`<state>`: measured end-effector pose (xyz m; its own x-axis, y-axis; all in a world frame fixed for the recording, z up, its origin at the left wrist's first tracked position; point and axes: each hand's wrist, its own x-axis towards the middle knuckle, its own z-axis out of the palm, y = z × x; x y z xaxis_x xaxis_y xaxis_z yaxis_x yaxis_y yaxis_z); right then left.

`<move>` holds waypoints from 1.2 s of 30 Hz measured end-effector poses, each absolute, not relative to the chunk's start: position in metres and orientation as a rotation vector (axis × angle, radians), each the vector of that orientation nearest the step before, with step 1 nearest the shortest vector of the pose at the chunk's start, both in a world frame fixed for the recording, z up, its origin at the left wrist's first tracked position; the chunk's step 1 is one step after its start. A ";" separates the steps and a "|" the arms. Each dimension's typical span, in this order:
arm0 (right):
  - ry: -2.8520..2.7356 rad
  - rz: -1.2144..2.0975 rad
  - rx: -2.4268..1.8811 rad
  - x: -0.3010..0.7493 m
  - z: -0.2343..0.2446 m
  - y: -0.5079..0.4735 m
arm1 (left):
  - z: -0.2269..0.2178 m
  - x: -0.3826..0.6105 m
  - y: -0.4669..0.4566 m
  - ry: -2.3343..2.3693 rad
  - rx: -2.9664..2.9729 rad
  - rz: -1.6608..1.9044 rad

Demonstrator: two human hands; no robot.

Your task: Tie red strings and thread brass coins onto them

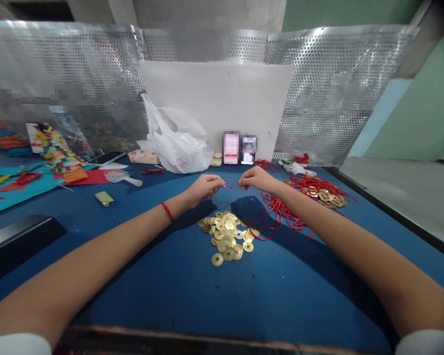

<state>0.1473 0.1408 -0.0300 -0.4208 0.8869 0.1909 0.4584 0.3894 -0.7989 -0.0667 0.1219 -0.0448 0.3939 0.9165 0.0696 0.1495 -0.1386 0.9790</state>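
My left hand (206, 189), with a red cord bracelet on the wrist, pinches one end of a thin red cord (230, 184). Facing it across a small gap, my right hand (257, 178) is closed in a pinch on the same cord. Both hands are raised over the blue table (163, 281). Below them lies a loose pile of gold-coloured coins with square holes (225, 234). Beside my right forearm is a tangle of red cords (284, 211). Farther right, more red cords lie with strung gold coins (324, 196).
Behind my hands stand a white plastic bag (181, 143) and two propped phones (231, 148). At the left are a green lighter-like box (104, 198), a white hand fan (122, 177), a flat phone (106, 158), coloured paper (40, 197) and a dark bar (22, 241).
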 end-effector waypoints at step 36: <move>-1.228 0.724 -1.102 0.192 -0.038 0.028 | -0.013 -0.039 0.064 0.807 1.820 0.874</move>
